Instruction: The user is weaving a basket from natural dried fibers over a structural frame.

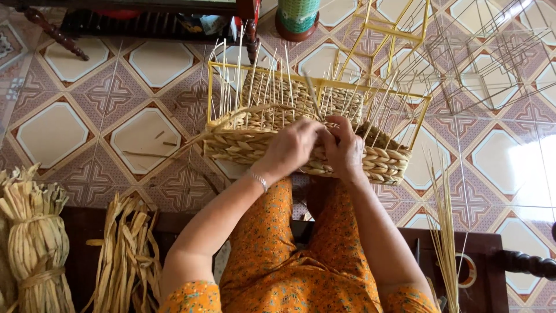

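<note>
A half-woven straw basket (243, 142) sits on the tiled floor in front of my knees, built on a yellow wire frame (211, 87) with several thin upright stakes. My left hand (289, 148) and my right hand (346, 152) meet at the near wall's top edge, both pinching a straw weaving strand (249, 113) that trails left along the rim. My legs in orange patterned cloth are below the basket.
Bundles of dried straw (35, 237) and loose strips (130, 255) lie at the lower left. Thin stakes (445, 232) stand at the lower right. Bare wire frames (394, 35) are behind the basket. A dark wooden bench edge (480, 243) runs under me.
</note>
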